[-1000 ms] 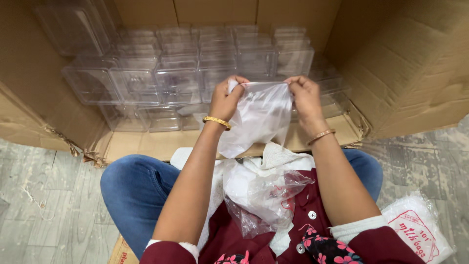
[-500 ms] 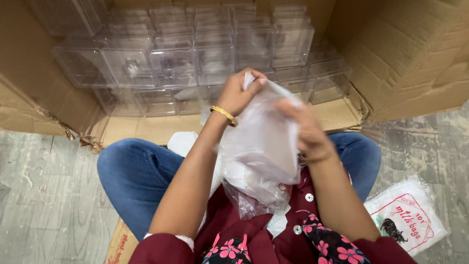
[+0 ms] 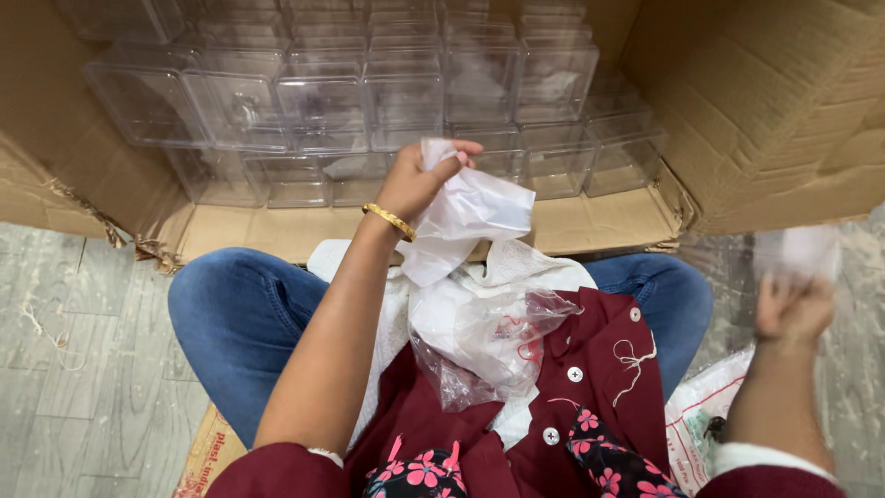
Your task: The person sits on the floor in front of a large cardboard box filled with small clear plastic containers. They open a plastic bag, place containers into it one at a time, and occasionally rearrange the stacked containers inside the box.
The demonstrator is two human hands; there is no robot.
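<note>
Seated person, viewed from above; entries run from the lap outward. Maroon garment [image 3: 590, 406] with white buttons and a floral print at its lower edge, spread over the lap. On it, a heap of thin plastic bags [image 3: 479, 337], white and clear, crumpled, some with red print, lying between the knees. Blue jeans [image 3: 230, 323] on both legs, knees apart. Left arm crosses the lap upward, a gold bangle [image 3: 388, 220] on the wrist. Left hand [image 3: 419, 180], fingers curled closed, pinching the top of one white bag [image 3: 466, 217]; the bag hangs from the hand above the heap, its lower edge touching or just over the other bags. Right hand [image 3: 793, 309], out to the right beyond the knee, blurred; fingers seem bent around a small clear object [image 3: 800, 251], also blurred, so the kind of thing and the firmness of the hold cannot be told. Below that hand, on the floor beside the right leg, a white printed sack [image 3: 705, 415]. Grey tiled floor [image 3: 74, 369] on both sides, with bits of string at the left. Beyond the knees, a large cardboard carton [image 3: 765, 111] lying open toward the person, flaps spread. Inside it, rows of clear square plastic boxes [image 3: 401, 92], stacked close together, filling the back of the carton; the left hand sits just in front of the nearest row.
</note>
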